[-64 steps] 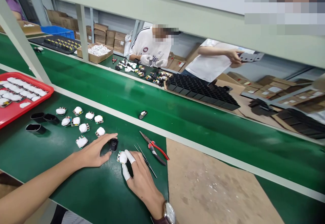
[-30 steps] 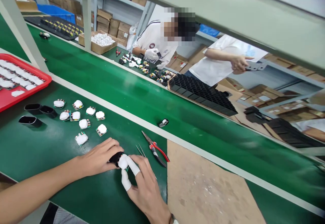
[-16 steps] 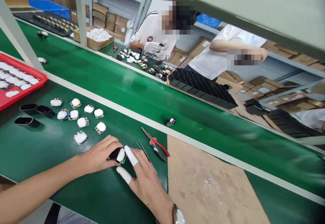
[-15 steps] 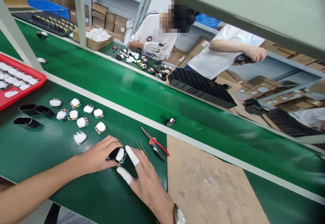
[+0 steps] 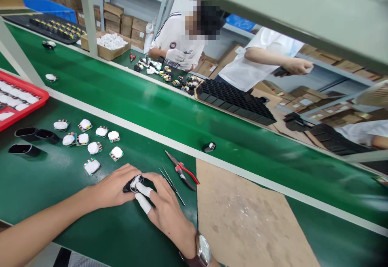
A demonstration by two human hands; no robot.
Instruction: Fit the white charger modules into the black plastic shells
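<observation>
My left hand is closed around a black oval plastic housing, which lies tilted with its mouth toward my right hand. A small circuit board with a white blob sits in that mouth, mostly inside. With white finger cots on thumb and index finger, my right hand grips at the mouth, one covered fingertip pressing on the board. Behind my hands are several more circuit boards topped with white blobs. Farther left stand three black housings. Tweezers and red-handled pliers rest right of my hands.
A brown cardboard sheet covers the bench at right. Beyond a pale rail runs a green conveyor belt carrying a filled housing. A red tray of boards stands at left. Across the belt, co-workers handle parts beside black housings.
The board has moved deeper into the housing, and my right fingers have come in against it. The housing on the belt has shifted slightly right.
</observation>
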